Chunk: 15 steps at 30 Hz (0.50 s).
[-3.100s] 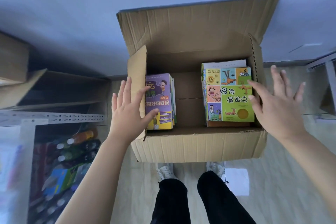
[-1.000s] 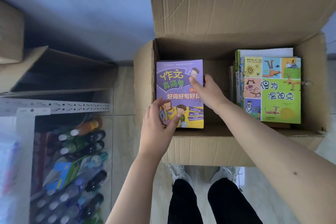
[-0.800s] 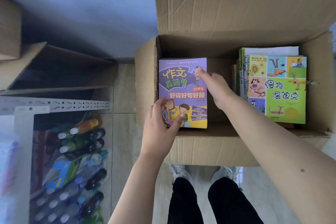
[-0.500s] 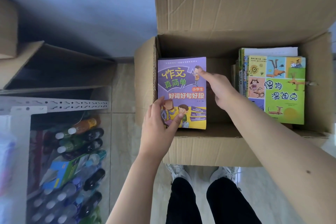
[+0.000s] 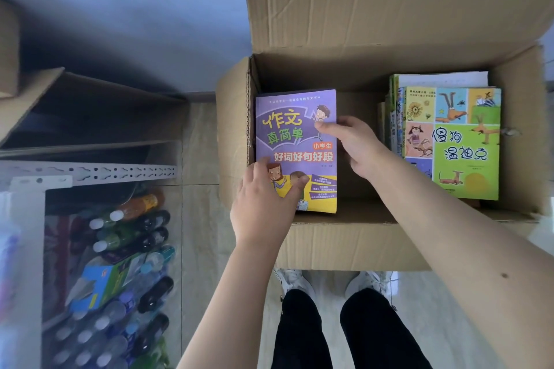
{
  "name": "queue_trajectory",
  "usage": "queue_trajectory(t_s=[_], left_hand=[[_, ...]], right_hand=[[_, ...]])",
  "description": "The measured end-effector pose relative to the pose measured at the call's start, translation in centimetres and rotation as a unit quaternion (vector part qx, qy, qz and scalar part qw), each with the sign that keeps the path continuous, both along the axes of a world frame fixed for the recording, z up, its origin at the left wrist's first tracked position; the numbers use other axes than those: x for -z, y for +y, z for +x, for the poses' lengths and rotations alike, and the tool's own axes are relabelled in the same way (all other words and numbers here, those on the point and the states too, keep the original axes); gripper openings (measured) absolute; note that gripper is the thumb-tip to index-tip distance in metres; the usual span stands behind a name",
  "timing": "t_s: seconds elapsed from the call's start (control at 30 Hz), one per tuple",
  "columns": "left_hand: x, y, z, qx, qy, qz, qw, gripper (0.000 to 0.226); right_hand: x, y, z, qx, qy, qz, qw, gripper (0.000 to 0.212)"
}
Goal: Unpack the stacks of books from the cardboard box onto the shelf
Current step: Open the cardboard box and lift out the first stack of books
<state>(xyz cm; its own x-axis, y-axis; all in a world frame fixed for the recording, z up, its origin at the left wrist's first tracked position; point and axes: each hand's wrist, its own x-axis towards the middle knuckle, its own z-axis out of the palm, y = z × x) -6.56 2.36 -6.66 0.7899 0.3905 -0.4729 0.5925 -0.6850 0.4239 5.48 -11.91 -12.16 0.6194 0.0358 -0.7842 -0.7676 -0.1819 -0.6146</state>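
An open cardboard box stands on the floor in front of me. At its left side is a stack of books topped by a purple book. My left hand grips the stack's near left corner, thumb on the cover. My right hand holds its right edge, thumb on the cover and fingers down the side. A second stack with a green picture book on top fills the right side of the box.
A white metal shelf stands at the left, with bottles and a small carton lying below it. Cardboard flaps sit above the shelf. My legs and shoes are beneath the box on the tiled floor.
Both hands reached into the box and took hold of the purple-topped stack. Over the last second the stack has risen slightly and my right thumb slid onto the cover.
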Motion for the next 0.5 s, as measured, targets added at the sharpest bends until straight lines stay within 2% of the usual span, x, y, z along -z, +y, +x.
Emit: queue_trajectory(t_s=[0.17,0.3,0.4,0.5], left_hand=[[0.6,-0.7,1.4,-0.015,0.043,-0.035,0.998,0.077],[1.5,-0.9,2.7,-0.049,0.066,-0.107,0.991,0.087],[3.0,-1.1,3.5,-0.119,0.106,-0.199,0.967,0.083],[4.7,-1.1,3.9,-0.177,0.145,-0.272,0.935,0.068]], right_hand=[[-0.4,-1.8,0.8,0.014,-0.006,0.005,1.0,0.033],[-0.6,-3.6,1.6,0.027,0.007,0.02,0.999,0.023],[-0.5,-4.5,2.0,0.031,0.019,0.028,0.999,0.017],[-0.3,-4.7,2.1,0.032,0.038,0.039,0.998,0.018]])
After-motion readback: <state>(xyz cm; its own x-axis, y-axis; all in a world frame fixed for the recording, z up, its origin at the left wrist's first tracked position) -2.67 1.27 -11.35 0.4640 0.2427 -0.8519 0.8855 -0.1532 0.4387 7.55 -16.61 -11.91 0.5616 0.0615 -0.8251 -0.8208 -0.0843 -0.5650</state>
